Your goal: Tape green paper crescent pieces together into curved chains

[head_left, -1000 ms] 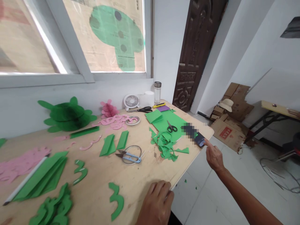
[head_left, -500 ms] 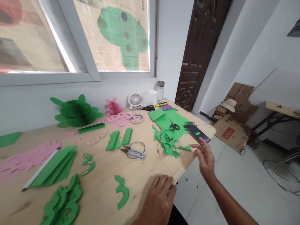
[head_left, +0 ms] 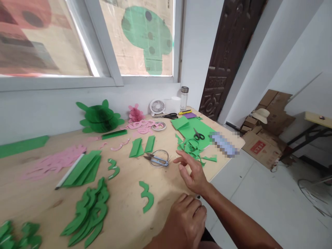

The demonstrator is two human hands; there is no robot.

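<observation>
My right hand (head_left: 190,173) hovers over the table with its fingers apart, holding nothing. Closest to its fingertips are the blue-handled thread snips (head_left: 157,159), lying across a roll of tape (head_left: 161,151), and a heap of green paper scraps (head_left: 191,147). My left hand (head_left: 185,216) rests at the table's front edge, its fingers curled in, and nothing shows in them. To its left a scalloped green paper cutout (head_left: 147,197) lies flat. Folded green paper strips (head_left: 136,147) sit beyond the snips.
Black-handled scissors (head_left: 199,134) lie on a green sheet (head_left: 207,133), beside a blurred-out phone (head_left: 224,144). Stacked green cutouts (head_left: 89,211) and pink cutouts (head_left: 58,160) spread leftward. At the back stand a green paper honeycomb figure (head_left: 101,117), a small fan (head_left: 157,107) and a glass bottle (head_left: 184,98).
My right hand has moved left, away from beside the phone, to near the snips. My left hand stays at the table edge. The view has turned slightly left.
</observation>
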